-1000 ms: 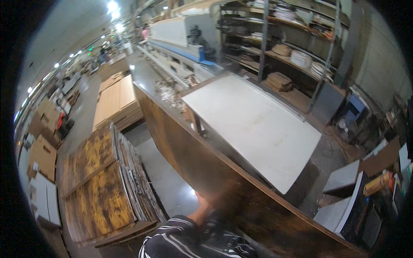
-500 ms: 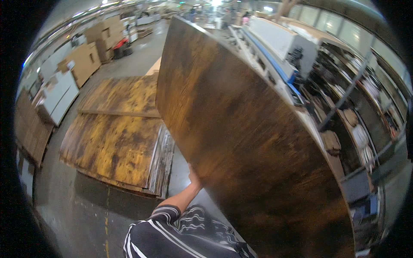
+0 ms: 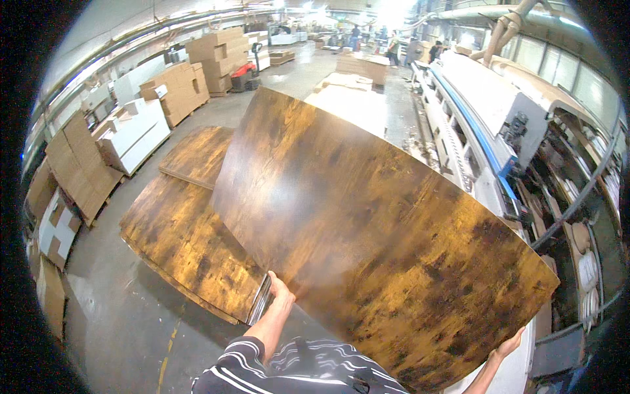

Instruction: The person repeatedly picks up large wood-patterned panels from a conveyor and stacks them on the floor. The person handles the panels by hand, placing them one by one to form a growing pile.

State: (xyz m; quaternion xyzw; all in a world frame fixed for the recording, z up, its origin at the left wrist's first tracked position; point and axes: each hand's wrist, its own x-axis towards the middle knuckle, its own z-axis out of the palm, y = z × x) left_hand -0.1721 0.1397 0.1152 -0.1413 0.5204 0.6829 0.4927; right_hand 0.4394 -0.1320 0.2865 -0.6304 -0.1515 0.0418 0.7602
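A large wood-grain panel (image 3: 374,243), mottled brown and amber, slants across the middle in front of me. My left hand (image 3: 282,293) is closed on its near left edge, and the fingers under the board are hidden. At the lower right, my right hand (image 3: 508,343) holds the panel's right end, with only part of the hand showing at the edge. To the left lies a low stack of similar wood-grain panels (image 3: 190,236); the held board overlaps part of it in view.
A long machine with a blue rail (image 3: 482,148) runs along the right, beside shelving (image 3: 581,262). Cardboard stacks (image 3: 220,59), white panels (image 3: 138,134) and a red pallet truck (image 3: 244,71) stand on the left. Pale boards (image 3: 348,98) lie ahead; people (image 3: 394,49) are farther off.
The panel has tipped from steeply upright to a flatter slant, its far top corner lower. My right hand has come into view at its right end. My view has shifted, showing more floor ahead.
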